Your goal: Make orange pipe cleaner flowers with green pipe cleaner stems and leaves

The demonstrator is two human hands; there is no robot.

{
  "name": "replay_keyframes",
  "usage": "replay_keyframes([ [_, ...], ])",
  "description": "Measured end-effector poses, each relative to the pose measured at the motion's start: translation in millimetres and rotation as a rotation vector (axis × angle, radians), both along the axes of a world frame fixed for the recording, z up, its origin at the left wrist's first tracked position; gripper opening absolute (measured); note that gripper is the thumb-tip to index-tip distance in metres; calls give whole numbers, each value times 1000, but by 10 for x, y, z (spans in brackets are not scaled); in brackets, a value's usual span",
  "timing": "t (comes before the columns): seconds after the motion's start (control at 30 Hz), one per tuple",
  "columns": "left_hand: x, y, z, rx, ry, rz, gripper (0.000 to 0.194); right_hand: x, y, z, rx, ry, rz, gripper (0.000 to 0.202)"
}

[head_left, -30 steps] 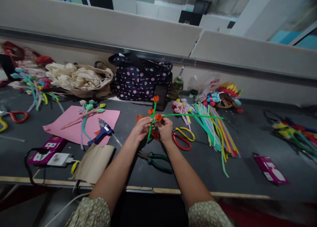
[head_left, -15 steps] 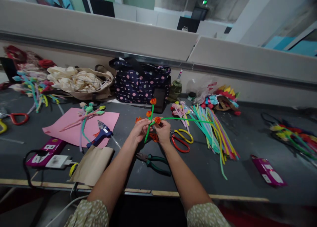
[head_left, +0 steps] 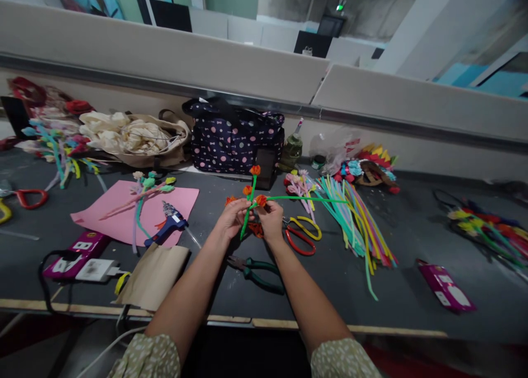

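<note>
Near the middle of the table, my left hand (head_left: 231, 218) is closed on a green pipe-cleaner stem (head_left: 245, 224) that stands nearly upright and bears orange flowers (head_left: 255, 170). Close beside it, my right hand (head_left: 272, 218) pinches a long green pipe cleaner (head_left: 305, 199), which stretches off to the right. One orange flower (head_left: 260, 201) sits between the fingertips of both hands. More orange pieces (head_left: 256, 230) lie on the table just behind the hands, partly covered. Green-handled pliers (head_left: 259, 270) rest between my forearms.
Scissors (head_left: 303, 235) and a bundle of coloured pipe cleaners (head_left: 358, 218) lie to the right. A glue gun (head_left: 167, 228) rests on pink paper (head_left: 119, 202) at left. Behind stand a dotted bag (head_left: 235, 138), phone (head_left: 265, 168) and bottle (head_left: 292, 149). Brown paper (head_left: 154, 276) is near the front edge.
The far end of the long green pipe cleaner has drawn slightly to the left. Both hands remain together in nearly the same place.
</note>
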State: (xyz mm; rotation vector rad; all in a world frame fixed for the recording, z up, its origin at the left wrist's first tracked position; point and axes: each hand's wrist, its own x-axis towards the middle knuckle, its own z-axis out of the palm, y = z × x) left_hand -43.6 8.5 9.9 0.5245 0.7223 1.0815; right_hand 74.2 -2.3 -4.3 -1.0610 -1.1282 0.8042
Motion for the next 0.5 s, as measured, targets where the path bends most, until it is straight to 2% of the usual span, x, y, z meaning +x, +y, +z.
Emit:
replay_keyframes([
  [0.17, -2, 7, -29, -39, -5, -7, 17, 6, -7, 4, -18, 6, 6, 22],
  [0.5, -3, 23, -83, -5, -3, -22, 18, 18, -1, -6, 32, -13, 22, 18],
])
